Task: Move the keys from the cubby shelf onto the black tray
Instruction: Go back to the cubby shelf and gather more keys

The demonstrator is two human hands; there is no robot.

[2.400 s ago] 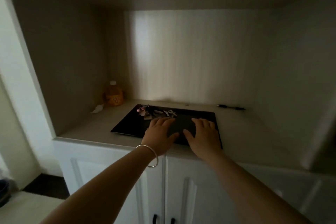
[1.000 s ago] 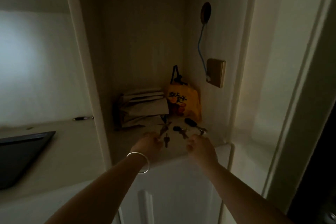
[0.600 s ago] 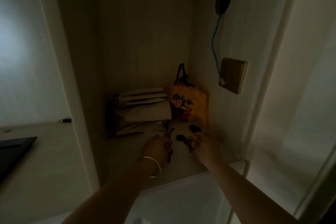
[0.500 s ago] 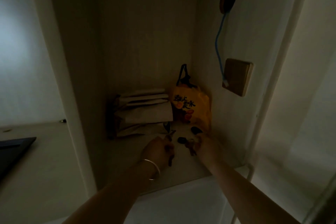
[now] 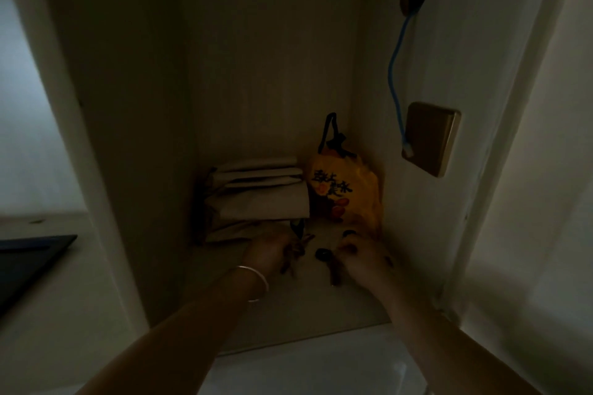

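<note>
Both my hands are inside the dim, narrow cubby shelf (image 5: 321,308). My left hand (image 5: 268,255), with a bracelet on its wrist, is closed around a bunch of keys (image 5: 295,250) that dangle below its fingers. My right hand (image 5: 362,260) has its fingers curled on a second bunch of keys (image 5: 327,261) with a dark round head, lying on the shelf between the hands. A corner of the black tray (image 5: 29,253) shows at the far left on the neighbouring counter.
At the cubby's back lie stacked brown paper bags (image 5: 256,196) and an orange bag (image 5: 346,192) with black handles. A brass wall plate (image 5: 430,138) with a blue cable (image 5: 394,74) sits on the right wall. A white divider (image 5: 80,138) separates cubby and counter.
The view swung from the tray on the counter to the cubby. Both hands reached in and closed on the keys; in the last half second they barely moved.
</note>
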